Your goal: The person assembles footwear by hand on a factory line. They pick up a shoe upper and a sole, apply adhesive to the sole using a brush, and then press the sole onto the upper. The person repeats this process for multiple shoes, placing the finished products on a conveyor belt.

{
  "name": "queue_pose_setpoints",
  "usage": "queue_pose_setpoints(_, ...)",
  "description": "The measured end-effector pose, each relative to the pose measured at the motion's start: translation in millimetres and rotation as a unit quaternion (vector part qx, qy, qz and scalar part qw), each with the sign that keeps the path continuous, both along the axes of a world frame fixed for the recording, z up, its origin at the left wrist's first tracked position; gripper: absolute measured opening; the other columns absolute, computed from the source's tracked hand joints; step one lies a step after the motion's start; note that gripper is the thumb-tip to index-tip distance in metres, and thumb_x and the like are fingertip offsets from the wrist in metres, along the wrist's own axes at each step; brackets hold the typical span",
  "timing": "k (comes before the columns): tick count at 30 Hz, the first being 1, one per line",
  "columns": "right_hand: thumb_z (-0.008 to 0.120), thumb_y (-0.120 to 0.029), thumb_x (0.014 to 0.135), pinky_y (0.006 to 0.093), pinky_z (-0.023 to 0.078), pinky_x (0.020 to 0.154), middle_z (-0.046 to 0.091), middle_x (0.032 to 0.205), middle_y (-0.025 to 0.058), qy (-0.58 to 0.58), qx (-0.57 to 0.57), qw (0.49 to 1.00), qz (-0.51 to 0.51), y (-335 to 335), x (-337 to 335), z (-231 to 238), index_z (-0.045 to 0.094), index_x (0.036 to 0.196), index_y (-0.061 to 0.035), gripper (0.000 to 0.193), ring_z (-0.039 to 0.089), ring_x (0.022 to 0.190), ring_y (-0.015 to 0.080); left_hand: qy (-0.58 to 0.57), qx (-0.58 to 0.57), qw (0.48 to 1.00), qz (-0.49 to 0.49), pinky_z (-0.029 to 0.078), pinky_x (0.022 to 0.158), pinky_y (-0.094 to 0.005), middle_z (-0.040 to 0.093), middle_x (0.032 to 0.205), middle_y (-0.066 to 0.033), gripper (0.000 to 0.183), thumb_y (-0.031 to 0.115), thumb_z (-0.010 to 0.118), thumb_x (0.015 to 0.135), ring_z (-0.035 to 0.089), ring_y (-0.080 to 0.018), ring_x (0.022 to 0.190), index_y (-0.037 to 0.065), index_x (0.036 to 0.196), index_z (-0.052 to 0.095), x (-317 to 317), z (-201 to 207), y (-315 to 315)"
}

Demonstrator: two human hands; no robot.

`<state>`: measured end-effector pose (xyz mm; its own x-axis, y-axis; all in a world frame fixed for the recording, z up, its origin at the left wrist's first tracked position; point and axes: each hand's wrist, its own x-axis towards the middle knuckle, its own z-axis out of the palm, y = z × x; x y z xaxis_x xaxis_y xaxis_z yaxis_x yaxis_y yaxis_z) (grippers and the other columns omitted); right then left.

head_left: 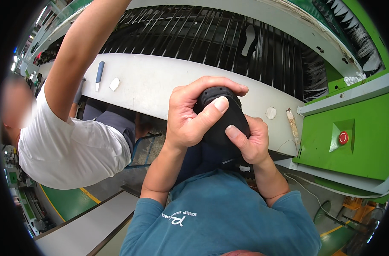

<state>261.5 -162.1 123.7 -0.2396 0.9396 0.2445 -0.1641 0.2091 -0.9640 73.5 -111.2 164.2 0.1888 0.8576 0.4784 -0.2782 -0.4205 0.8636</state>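
Note:
Both my hands hold a black shoe (225, 123) in front of my chest, above the near edge of the white table (156, 79). My left hand (194, 109) wraps over its far end, fingers curled round the dark rim and thumb pressed on top. Lower down on the right side, my right hand (253, 138) grips it with the thumb lying on the black surface. My palms and fingers hide much of the shoe, and its underside cannot be seen.
Beyond the table runs a rack of dark metal rods (194, 34) carrying a pale-soled shoe (248, 40). A blue-handled knife (99, 76) and white scraps lie leftward; a wrapped tool (293, 126) lies right. A red button (343, 137) sits on green machinery. A co-worker (75, 145) reaches across at left.

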Motion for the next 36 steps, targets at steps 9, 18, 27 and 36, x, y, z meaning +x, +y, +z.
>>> queue_pose_setpoints(9,0.078,-0.019,0.105,0.0285,0.050,0.059,0.072,0.074,0.0047,-0.024,0.041,0.999,0.006,0.9,0.8,-1.9,0.078,0.103,0.0052,0.025,0.065,0.065,0.0097,0.043,-0.001,0.999,0.026,0.065,0.101,-0.0451,0.082,0.115,-0.0265,0.030,0.012,0.073,0.097,0.081,-0.0327,0.109,-0.008,0.118,0.077,-0.5,9.1,-9.5)
queue_pose_setpoints(18,0.078,-0.019,0.105,0.0270,0.050,0.061,0.074,0.078,0.0032,-0.028,0.019,0.999,0.001,2.3,-0.7,0.9,0.075,0.106,0.0049,0.024,0.066,0.069,0.0081,0.058,0.001,0.998,0.008,0.063,0.103,-0.0448,0.081,0.123,-0.0263,0.033,0.014,0.071,0.102,0.080,-0.0330,0.115,-0.009,0.125,0.076,-8.4,8.0,-3.6)
queue_pose_setpoints(27,0.087,-0.032,0.100,0.0302,0.057,0.065,0.078,0.083,0.0077,-0.108,0.006,0.989,-0.104,44.8,-15.8,38.9,0.069,0.103,0.0008,0.038,0.073,0.075,0.0113,-0.045,-0.024,0.999,-0.006,0.059,0.110,-0.0409,0.077,0.136,-0.0213,0.043,0.023,0.067,0.115,0.076,-0.0273,0.124,-0.008,0.144,0.069,0.3,-5.5,36.8)
queue_pose_setpoints(36,0.094,-0.042,0.094,0.0257,0.053,0.062,0.072,0.077,0.0010,-0.088,0.026,0.981,-0.173,90.9,-19.1,28.7,0.074,0.095,-0.0012,0.045,0.066,0.070,0.0068,-0.109,-0.094,0.989,-0.027,0.058,0.101,-0.0328,0.078,0.121,-0.0135,0.075,0.053,0.024,0.124,0.074,-0.0203,0.111,-0.005,0.139,0.070,18.1,-48.7,74.7)
